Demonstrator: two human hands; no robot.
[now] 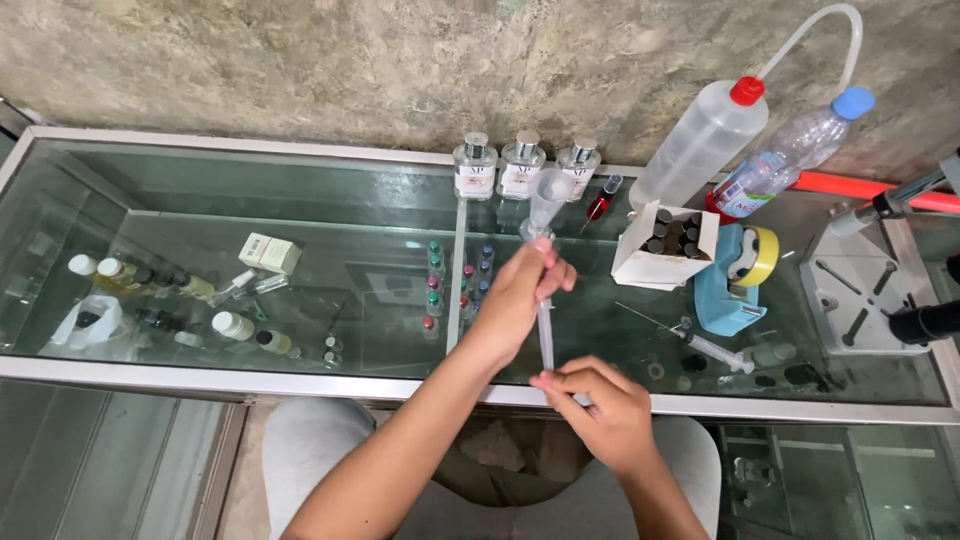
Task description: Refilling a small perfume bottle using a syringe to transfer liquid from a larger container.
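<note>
We hold the big clear syringe (546, 262) with both hands. Our left hand (523, 295) is closed around its upper part, fingers wrapped round the tube. Our right hand (597, 410) pinches the thin lower end between thumb and fingers. The syringe stands almost upright in the air, just over the front edge of the glass counter (300, 385), near the middle.

We think the syringe is light and stiff, made of smooth plastic. It may slip a bit if our fingers are wet. The wide tube looks like the best place to hold, because it fills the hand. The thin rod at the bottom is easy to bend or pull crooked, so a soft pinch close to its end seems right.

At the back edge of the counter stand three small glass bottles (521, 164). Next to them lies a little dropper with red liquid (601, 203). Toward the right side there is an open white box of small dark vials (668, 243), a blue tape holder (735, 280), and a second, thin syringe (715, 349) lying flat. A squeeze bottle with a red cap (702, 142) leans at the back right corner.
</note>
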